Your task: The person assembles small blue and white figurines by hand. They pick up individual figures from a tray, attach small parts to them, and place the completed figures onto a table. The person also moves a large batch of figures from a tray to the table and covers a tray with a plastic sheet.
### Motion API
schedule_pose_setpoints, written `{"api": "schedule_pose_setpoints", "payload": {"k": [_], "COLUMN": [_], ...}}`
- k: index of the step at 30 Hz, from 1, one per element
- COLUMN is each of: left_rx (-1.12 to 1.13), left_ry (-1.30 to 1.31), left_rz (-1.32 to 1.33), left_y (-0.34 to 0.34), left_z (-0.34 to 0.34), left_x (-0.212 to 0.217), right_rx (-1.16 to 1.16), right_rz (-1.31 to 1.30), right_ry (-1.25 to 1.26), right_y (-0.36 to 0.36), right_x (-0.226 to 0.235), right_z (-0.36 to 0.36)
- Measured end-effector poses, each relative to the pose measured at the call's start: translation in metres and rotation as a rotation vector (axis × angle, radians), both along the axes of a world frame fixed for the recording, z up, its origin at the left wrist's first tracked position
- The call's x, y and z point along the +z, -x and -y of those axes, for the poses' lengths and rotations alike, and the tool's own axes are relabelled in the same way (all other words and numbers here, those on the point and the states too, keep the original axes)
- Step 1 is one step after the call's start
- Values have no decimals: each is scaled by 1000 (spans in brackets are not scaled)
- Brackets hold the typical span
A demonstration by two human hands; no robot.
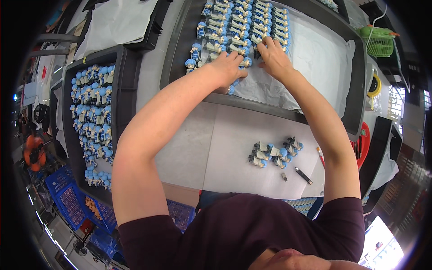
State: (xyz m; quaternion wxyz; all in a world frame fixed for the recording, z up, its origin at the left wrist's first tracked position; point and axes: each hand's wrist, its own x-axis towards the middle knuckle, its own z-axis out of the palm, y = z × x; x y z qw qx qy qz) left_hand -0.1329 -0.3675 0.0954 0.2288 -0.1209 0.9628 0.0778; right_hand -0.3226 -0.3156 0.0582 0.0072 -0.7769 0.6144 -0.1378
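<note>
Nearest the person, short of the dark tray (pixel 355 81), lay a loose cluster of figurines (pixel 275 154). Inside the tray, the left hand (pixel 227 67) and right hand (pixel 274 57) rested flat, fingers spread, gripping nothing I could make out. The rows of blue-haired figurines (pixel 243 27) ran straight beyond both hands, their fingertips touching the nearest row.

Grey table (pixel 189 153) with two black trays (pixel 355 90) (pixel 123 90), loose blue-haired figurines (pixel 274 153), small tool (pixel 304 176).

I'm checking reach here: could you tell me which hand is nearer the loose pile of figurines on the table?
Right. The right hand is up on the tray, above the pile; the left hand is farther left.
</note>
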Motion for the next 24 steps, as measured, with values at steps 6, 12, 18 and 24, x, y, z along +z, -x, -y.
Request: {"api": "schedule_pose_setpoints", "payload": {"k": [6, 12, 18, 24], "left_rx": [31, 22, 54, 144], "left_ry": [-32, -83, -148, -262], "left_rz": [-45, -51, -260, -393], "left_y": [-4, -2, -14, -21], "left_z": [-2, -2, 2, 5], "left_x": [-5, -11, -16, -3], "right_rx": [-17, -169, 38, 55], "right_rz": [117, 479, 738, 327], "right_ry": [-52, -75, -282, -375], "right_y": [2, -10, -38, -50], "right_x": [9, 80, 143, 58], "right_z": [-3, -50, -152, -208]}}
